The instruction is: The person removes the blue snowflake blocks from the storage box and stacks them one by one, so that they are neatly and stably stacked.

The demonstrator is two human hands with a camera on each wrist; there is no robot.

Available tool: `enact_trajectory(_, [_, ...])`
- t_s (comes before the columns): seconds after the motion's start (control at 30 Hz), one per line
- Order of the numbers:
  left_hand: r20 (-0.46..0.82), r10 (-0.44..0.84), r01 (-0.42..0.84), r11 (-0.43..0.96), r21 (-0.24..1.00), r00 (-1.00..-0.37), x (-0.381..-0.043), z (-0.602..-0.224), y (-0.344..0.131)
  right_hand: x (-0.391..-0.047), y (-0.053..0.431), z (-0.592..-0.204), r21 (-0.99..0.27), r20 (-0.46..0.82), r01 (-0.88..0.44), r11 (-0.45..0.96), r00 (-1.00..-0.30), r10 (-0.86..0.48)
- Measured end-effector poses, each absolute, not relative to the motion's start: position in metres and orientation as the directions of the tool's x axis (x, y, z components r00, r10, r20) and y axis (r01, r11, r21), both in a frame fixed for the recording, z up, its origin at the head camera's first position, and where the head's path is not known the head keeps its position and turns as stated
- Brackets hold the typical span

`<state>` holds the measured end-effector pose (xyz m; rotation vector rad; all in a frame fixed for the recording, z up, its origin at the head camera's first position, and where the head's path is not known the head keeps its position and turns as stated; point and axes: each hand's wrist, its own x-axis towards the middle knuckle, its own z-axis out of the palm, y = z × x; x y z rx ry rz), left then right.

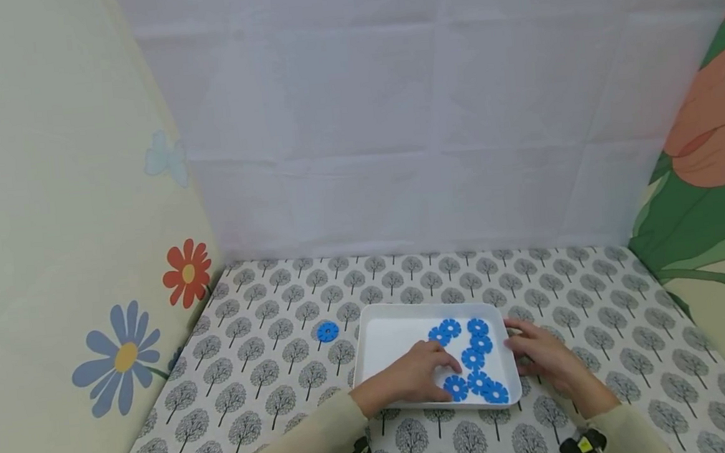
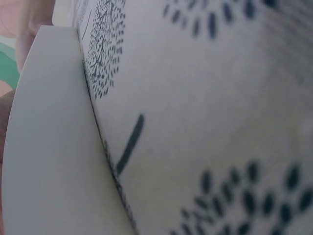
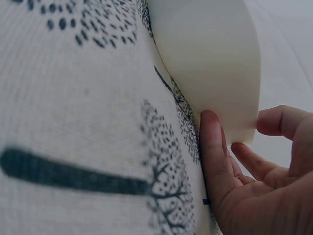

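Observation:
A shallow white tray (image 1: 383,318) holds several blue notched plastic discs (image 1: 477,346), mostly in its right half. My left hand (image 1: 411,377) reaches over the tray's near wall, thumb and fingers spread beside a blue disc (image 1: 457,389) near the front; whether they touch it cannot be told. My right hand (image 1: 545,358) is at the tray's right end. In the right wrist view, its fingertips (image 3: 211,120) touch the tray's outer wall (image 3: 210,54) and rim. The left wrist view shows mainly the tray's outer wall (image 2: 49,137); the left fingers are hidden there.
One more blue disc (image 1: 328,332) lies on the tree-print tablecloth (image 1: 266,379), left of the tray. A white cloth backdrop (image 1: 359,112) stands behind the table. Flower-patterned panels (image 1: 76,208) border both sides.

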<state>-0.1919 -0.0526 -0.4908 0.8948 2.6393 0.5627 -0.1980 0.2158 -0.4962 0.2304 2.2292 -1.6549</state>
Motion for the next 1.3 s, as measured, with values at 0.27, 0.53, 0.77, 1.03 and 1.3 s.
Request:
enact_trajectory(0.27, [-0.132,0.646,0.526,0.708,0.471,-0.751,-0.189,-0.485,-0.053,-0.197,0.216,-0.496,-0.892,-0.377,0.337,0.302,-0.923,-0.083])
enact_trajectory(0.53, [-0.127,0.635,0.522,0.719,0.459,-0.762,-0.188,-0.488,-0.051,-0.197,0.216,-0.495,-0.896,-0.375,0.334,0.293,-0.922,-0.094])
enact_trajectory(0.77, [-0.136,0.622,0.513,0.734,0.446,-0.771,-0.188,-0.488,-0.049,-0.198,0.216,-0.495,-0.894,-0.381,0.341,0.292,-0.920,-0.093])
enact_trajectory(1.03, [-0.153,0.613,0.509,0.749,0.424,-0.775,-0.188,-0.485,-0.046,-0.198,0.216,-0.495,-0.891,-0.387,0.347,0.294,-0.918,-0.090])
enact_trajectory(1.3, [-0.149,0.580,0.458,0.753,0.473,-0.801,-0.190,-0.485,-0.043,-0.197,0.215,-0.493,-0.887,-0.394,0.354,0.298,-0.915,-0.085])
